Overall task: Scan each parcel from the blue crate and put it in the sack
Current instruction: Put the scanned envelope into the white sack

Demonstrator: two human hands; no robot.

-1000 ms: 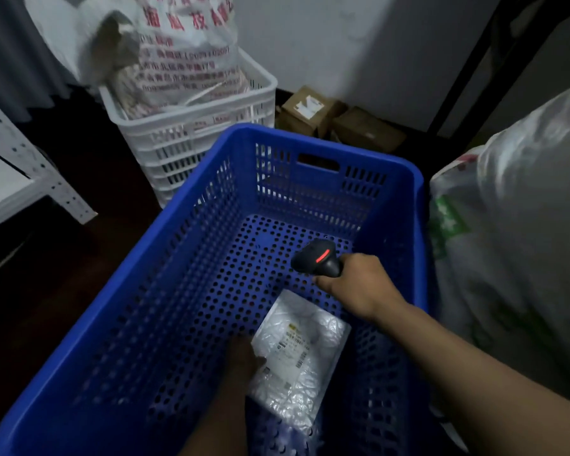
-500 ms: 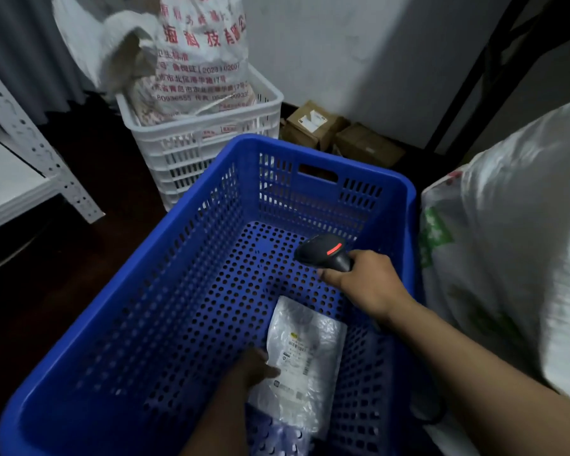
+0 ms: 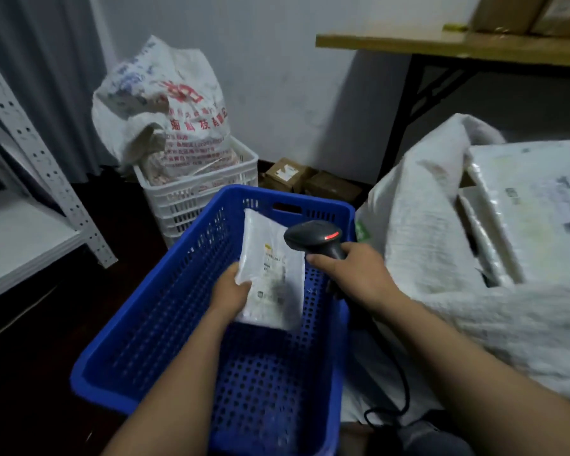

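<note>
We cannot read the label print on the white parcel point(image 3: 273, 284) (too blurred). Our left hand point(image 3: 229, 292) holds it above the blue crate point(image 3: 129, 340), the grip pinching its left edge. Our right hand point(image 3: 359, 274) grips the scanner point(image 3: 310, 236), red light on, just right of the parcel. The sack point(image 3: 418, 232) at right holds wrapped packages point(image 3: 533, 205). A far white crate point(image 3: 191, 205) holds a bag point(image 3: 185, 120) printed with red characters.

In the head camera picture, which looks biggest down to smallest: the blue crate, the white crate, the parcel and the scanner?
1. blue crate
2. white crate, though it stands farther back, so its true size is unsure
3. parcel
4. scanner
</note>
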